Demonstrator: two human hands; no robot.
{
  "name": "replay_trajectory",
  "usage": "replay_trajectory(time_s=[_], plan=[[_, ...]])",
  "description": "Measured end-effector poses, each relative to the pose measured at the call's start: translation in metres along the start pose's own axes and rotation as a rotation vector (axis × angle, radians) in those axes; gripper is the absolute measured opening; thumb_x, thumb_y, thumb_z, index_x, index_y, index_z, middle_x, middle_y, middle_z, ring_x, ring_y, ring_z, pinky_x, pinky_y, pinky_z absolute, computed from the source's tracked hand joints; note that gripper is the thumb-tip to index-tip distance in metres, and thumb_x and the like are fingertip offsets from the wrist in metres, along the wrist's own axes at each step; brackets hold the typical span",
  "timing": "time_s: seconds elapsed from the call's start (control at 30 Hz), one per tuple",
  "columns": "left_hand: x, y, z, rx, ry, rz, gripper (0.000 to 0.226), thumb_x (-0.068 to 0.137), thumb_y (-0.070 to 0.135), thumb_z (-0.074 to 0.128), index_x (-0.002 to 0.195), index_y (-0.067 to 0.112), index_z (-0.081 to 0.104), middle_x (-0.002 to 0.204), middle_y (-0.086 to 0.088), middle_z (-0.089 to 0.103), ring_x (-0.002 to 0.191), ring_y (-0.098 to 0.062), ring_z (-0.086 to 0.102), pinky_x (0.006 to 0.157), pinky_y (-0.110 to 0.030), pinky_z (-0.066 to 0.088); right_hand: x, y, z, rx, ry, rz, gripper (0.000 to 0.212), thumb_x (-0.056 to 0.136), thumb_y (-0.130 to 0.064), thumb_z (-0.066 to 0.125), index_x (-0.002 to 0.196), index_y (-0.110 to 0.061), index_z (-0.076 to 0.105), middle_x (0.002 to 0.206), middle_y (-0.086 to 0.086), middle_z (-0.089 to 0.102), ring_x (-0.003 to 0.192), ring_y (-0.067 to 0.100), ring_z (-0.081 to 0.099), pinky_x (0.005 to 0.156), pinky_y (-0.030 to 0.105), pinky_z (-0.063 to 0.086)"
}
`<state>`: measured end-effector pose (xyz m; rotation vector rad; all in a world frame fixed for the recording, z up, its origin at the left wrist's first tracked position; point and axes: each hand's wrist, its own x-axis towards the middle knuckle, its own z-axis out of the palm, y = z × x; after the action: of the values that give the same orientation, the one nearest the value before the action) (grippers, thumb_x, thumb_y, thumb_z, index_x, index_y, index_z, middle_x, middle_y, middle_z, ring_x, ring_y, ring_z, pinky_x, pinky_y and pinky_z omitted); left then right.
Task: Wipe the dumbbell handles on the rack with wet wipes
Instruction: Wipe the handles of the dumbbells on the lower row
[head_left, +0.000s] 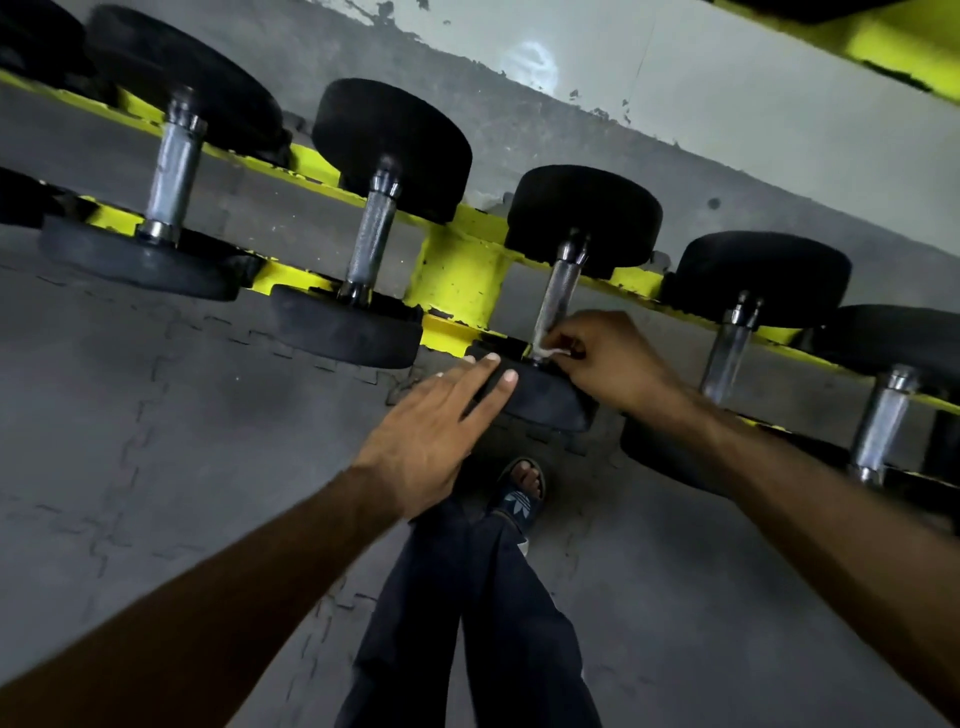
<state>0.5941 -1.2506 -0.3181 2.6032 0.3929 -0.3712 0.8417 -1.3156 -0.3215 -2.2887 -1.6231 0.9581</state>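
Note:
Several black dumbbells lie across a yellow rack (457, 280). My right hand (605, 358) pinches a white wet wipe (546, 352) against the lower end of the middle dumbbell's metal handle (558, 291). My left hand (441, 431) lies flat with straight fingers on that dumbbell's near black head (545, 397). Two dumbbell handles to the left (174, 169) (371, 236) and two to the right (730, 345) (883, 421) stand untouched.
Grey puzzle-mat flooring (156, 415) runs under and in front of the rack. My legs in dark trousers (467, 597) and a sandalled foot (522, 491) stand just below the middle dumbbell. A pale wall (727, 104) is behind; another yellow rack tier (893, 47) sits top right.

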Motion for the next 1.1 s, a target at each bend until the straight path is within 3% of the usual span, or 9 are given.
replay_trajectory(time_s=[0.13, 0.23, 0.33, 0.43, 0.5, 0.63, 0.8, 0.97, 1.1], plan=[[0.004, -0.003, -0.003, 0.027, 0.014, 0.032, 0.109, 0.077, 0.011, 0.069, 0.159, 0.010, -0.003, 0.165, -0.019, 0.005, 0.151, -0.035, 0.017, 0.121, -0.044, 0.027, 0.006, 0.002, 0.006, 0.288, 0.225, 0.220, 0.014, 0.081, -0.010, 0.072, 0.094, -0.015, 0.074, 0.091, -0.005, 0.073, 0.082, 0.008, 0.067, 0.078, 0.030, 0.055], [0.007, -0.002, 0.000, 0.043, -0.012, 0.032, 0.110, 0.082, 0.013, 0.065, 0.157, 0.010, -0.016, 0.166, -0.017, -0.013, 0.154, -0.034, -0.002, 0.123, -0.045, 0.019, 0.014, -0.003, 0.015, 0.457, 0.455, 0.377, 0.012, 0.081, -0.013, 0.074, 0.092, -0.017, 0.071, 0.079, -0.017, 0.064, 0.070, -0.010, 0.059, 0.066, 0.013, 0.046], [0.008, 0.001, 0.003, 0.086, -0.097, 0.000, 0.114, 0.089, 0.022, 0.062, 0.149, 0.011, -0.035, 0.158, -0.015, -0.037, 0.150, -0.033, -0.024, 0.125, -0.047, 0.010, 0.007, -0.007, 0.021, 0.400, 0.336, 0.351, 0.012, 0.080, -0.010, 0.074, 0.089, -0.018, 0.071, 0.083, -0.009, 0.069, 0.072, -0.008, 0.060, 0.067, 0.005, 0.042], [0.009, 0.003, 0.003, 0.122, -0.153, -0.024, 0.117, 0.092, 0.028, 0.061, 0.143, 0.008, -0.043, 0.150, -0.017, -0.049, 0.145, -0.036, -0.034, 0.125, -0.050, 0.005, 0.002, 0.000, 0.016, 0.356, 0.132, 0.295, 0.016, 0.078, -0.007, 0.078, 0.081, -0.021, 0.071, 0.083, -0.008, 0.072, 0.080, 0.006, 0.069, 0.074, 0.015, 0.052], [0.010, 0.005, 0.004, 0.132, -0.181, -0.048, 0.119, 0.092, 0.030, 0.060, 0.140, 0.007, -0.045, 0.147, -0.019, -0.051, 0.143, -0.038, -0.037, 0.124, -0.053, 0.004, 0.008, 0.004, 0.013, 0.419, 0.200, 0.338, 0.015, 0.076, -0.009, 0.079, 0.082, -0.021, 0.072, 0.079, -0.012, 0.070, 0.076, 0.005, 0.068, 0.074, 0.025, 0.056], [0.012, 0.006, 0.005, 0.127, -0.201, -0.069, 0.118, 0.091, 0.031, 0.060, 0.140, 0.006, -0.045, 0.146, -0.019, -0.052, 0.143, -0.038, -0.037, 0.123, -0.056, 0.009, 0.018, 0.002, 0.019, 0.509, 0.485, 0.450, 0.012, 0.079, -0.017, 0.077, 0.080, -0.016, 0.065, 0.072, -0.014, 0.063, 0.064, -0.007, 0.057, 0.064, 0.020, 0.047], [0.012, 0.002, 0.003, 0.104, -0.227, -0.067, 0.122, 0.089, 0.038, 0.064, 0.143, 0.011, -0.043, 0.149, -0.014, -0.050, 0.145, -0.034, -0.035, 0.122, -0.056, 0.013, 0.008, 0.008, 0.018, 0.358, 0.114, 0.445, 0.017, 0.070, -0.020, 0.082, 0.070, -0.018, 0.065, 0.074, -0.003, 0.070, 0.071, 0.010, 0.066, 0.066, 0.026, 0.052], [0.013, 0.002, 0.006, 0.092, -0.237, -0.072, 0.125, 0.088, 0.038, 0.065, 0.141, 0.011, -0.046, 0.148, -0.015, -0.051, 0.145, -0.035, -0.035, 0.122, -0.055, 0.015, 0.015, 0.008, 0.018, 0.543, 0.387, 0.535, 0.017, 0.074, -0.012, 0.078, 0.083, -0.019, 0.066, 0.080, -0.009, 0.068, 0.074, 0.007, 0.065, 0.069, 0.026, 0.054], [0.013, 0.004, 0.007, 0.092, -0.241, -0.084, 0.124, 0.089, 0.038, 0.063, 0.140, 0.011, -0.047, 0.148, -0.015, -0.051, 0.145, -0.035, -0.035, 0.122, -0.055, 0.015, 0.006, 0.008, 0.023, 0.564, 0.211, 0.523, 0.011, 0.073, -0.003, 0.077, 0.077, -0.011, 0.070, 0.075, -0.003, 0.073, 0.068, 0.010, 0.069, 0.065, 0.026, 0.055]])
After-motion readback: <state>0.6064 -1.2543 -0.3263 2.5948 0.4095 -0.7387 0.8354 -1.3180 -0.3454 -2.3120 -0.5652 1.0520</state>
